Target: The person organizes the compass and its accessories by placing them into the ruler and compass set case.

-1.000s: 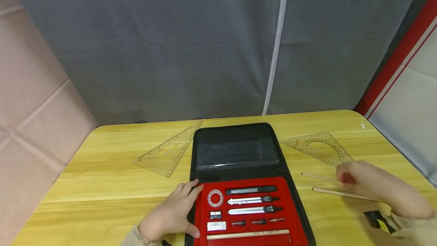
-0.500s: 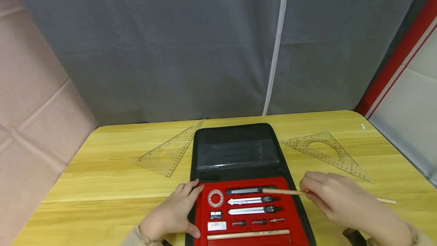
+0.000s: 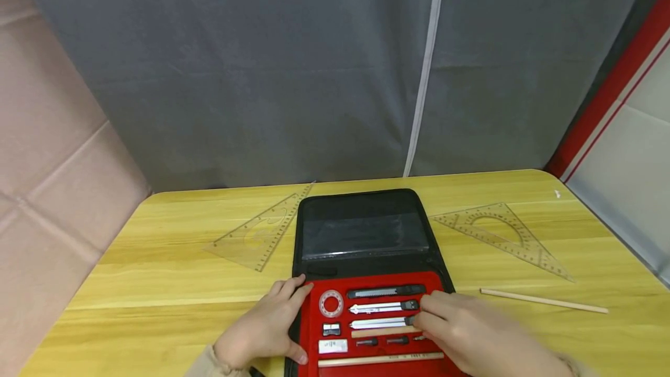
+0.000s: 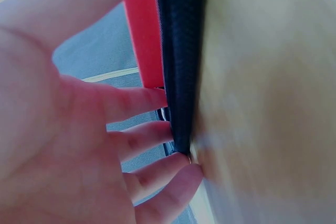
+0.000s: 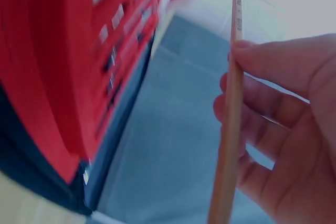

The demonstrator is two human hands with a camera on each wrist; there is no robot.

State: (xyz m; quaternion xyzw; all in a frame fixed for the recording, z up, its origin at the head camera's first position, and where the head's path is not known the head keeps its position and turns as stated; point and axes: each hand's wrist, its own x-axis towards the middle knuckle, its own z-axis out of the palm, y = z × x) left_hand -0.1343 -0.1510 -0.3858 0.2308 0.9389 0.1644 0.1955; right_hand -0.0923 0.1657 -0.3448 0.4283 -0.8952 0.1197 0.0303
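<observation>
In the head view an opened black case lies on the table, its red tray nearest me. My left hand rests along the case's left edge, fingers and thumb touching it. A plain wooden pencil is pinched between thumb and fingers of my right hand, over the tray's right side. The tray holds a utility knife, two compasses, a white ring, a sharpener, an eraser, small parts and another pencil. My right hand hides part of the tray.
A loose pencil lies on the table to the right. Behind it is a clear protractor set square; another clear set square lies left of the case. A grey curtain hangs behind the table.
My right hand has picked up one of the two pencils on the right and carried it left over the red tray. My left hand has stayed at the case edge.
</observation>
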